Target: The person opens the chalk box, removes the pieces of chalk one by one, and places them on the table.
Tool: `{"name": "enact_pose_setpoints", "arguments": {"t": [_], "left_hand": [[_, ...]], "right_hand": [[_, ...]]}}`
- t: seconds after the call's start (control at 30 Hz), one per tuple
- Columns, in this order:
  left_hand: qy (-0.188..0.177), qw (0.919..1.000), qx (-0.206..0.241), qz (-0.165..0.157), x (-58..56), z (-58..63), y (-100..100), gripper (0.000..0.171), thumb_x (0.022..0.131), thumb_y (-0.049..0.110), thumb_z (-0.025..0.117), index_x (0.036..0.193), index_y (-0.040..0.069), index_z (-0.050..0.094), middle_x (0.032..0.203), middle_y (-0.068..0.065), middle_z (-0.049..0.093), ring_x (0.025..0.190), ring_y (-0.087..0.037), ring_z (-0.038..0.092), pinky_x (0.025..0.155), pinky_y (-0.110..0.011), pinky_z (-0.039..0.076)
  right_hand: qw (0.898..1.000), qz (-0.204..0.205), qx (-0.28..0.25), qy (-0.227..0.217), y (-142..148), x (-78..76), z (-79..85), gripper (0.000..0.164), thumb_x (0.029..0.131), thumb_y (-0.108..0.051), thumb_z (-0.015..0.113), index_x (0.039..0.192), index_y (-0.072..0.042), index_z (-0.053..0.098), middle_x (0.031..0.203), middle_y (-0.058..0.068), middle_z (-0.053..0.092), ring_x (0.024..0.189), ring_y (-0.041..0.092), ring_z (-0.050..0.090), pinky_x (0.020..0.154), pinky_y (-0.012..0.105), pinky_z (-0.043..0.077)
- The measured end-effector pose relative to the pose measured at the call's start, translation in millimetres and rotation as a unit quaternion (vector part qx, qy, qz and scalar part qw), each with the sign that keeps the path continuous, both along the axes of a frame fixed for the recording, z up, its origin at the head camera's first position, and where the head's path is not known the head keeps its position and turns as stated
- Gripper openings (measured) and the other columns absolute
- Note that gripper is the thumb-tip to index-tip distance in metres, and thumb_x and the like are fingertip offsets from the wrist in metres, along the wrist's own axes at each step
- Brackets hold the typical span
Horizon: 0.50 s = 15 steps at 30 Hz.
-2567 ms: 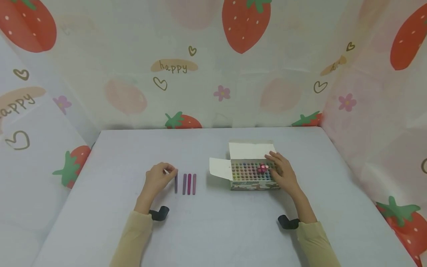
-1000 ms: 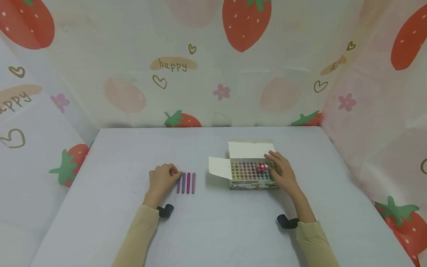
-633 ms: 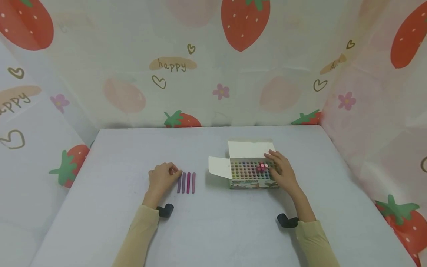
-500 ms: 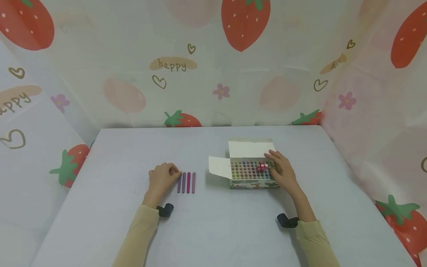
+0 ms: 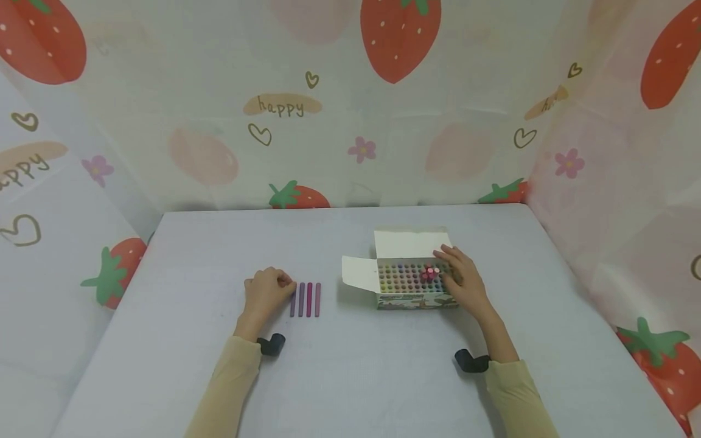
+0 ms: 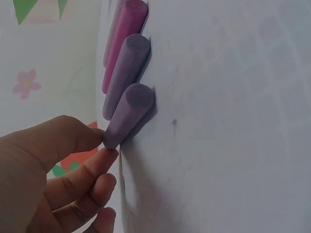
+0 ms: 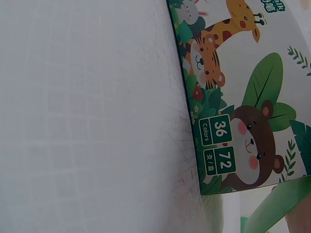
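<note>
Several chalk sticks lie side by side on the white table: a magenta chalk stick (image 5: 310, 299), a mauve one (image 5: 318, 300) and two purple ones. My left hand (image 5: 268, 295) pinches the far end of the leftmost purple chalk stick (image 6: 131, 114) between thumb and fingertip, its near end pointing toward me. On the right stands an opened cardboard box (image 5: 416, 301) packed with upright chalks of many colors. My right hand (image 5: 465, 286) rests at the box's right end, fingers spread over the lid edge and thumb near a raised cluster of pink chalks (image 5: 429, 274).
The box's side flap (image 5: 360, 275) sticks out to the left and its lid (image 5: 411, 244) stands up behind. Printed animals and "36 Colors" show on the box front (image 7: 248, 145). A strawberry-patterned backdrop (image 5: 328, 152) encloses the table (image 5: 350, 377).
My left hand has shifted right with the leftmost purple chalk stick, narrowing its gap to the row. During the last half second it has barely moved. My right hand stays at the box.
</note>
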<state>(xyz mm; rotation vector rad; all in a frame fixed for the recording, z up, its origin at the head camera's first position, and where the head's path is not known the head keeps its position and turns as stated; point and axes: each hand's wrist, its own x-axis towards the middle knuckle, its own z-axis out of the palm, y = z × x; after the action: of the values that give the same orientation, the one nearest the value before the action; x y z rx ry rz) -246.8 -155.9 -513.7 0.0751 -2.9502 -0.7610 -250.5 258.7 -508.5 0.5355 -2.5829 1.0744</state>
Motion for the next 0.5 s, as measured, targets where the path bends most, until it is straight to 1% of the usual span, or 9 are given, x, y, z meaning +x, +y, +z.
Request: {"name": "enact_pose_setpoints", "arguments": {"t": [0.5], "left_hand": [[0.001, 1.0000, 0.000, 0.004, -1.7, -1.1, -1.2, 0.020, 0.074, 0.032, 0.064, 0.078, 0.012, 0.067, 0.073, -0.002, 0.061, 0.077, -0.023, 0.051, 0.077, -0.045, 0.029]], "right_hand": [[1.000, -0.001, 0.004, -0.002, 0.4, 0.5, 1.3, 0.042, 0.080, -0.003, 0.051, 0.121, -0.011, 0.051, 0.134, 0.011, 0.037, 0.128, 0.032, 0.023, 0.097, 0.055, 0.020]]}}
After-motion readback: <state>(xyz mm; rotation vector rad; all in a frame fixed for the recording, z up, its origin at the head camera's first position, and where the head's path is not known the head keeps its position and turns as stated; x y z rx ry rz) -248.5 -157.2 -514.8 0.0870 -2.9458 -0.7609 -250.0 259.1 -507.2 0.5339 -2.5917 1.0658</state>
